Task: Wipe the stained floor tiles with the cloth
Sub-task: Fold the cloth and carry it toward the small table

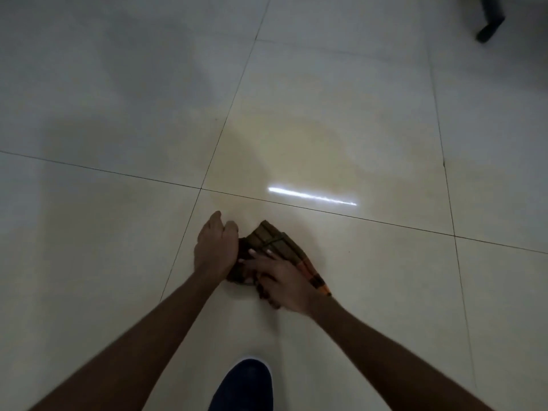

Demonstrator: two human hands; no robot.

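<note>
- Head view: the cloth (271, 241), olive-brown with dark check lines and an orange-striped edge, lies bunched on the pale floor tiles (370, 277) just below frame centre, on the near-right tile a little to the 5 o'clock side of the point where four grout lines cross.
- The left hand (215, 247) sits at the cloth's 9 o'clock side, fingers curled inward with the knuckles up; it seems to pinch the cloth's left edge, though the fingertips are hidden, so the grip is not certain.
- The right hand (281, 280) lies on the cloth's near part, at its 5 o'clock side, fingers stretched out flat and pointing toward 10 o'clock, pressing the fabric down rather than closing around it.
- A faint yellowish stain (320, 143) spreads over the tile at 12 o'clock from the cloth, beyond the grout line.
- A bright streak of reflected light (311, 196) lies at 1 o'clock from the cloth.
- A dark blue shoe (244, 387) shows at 6 o'clock, at the bottom edge.
- A black furniture leg (490, 25) stands at the far 1 o'clock corner.
</note>
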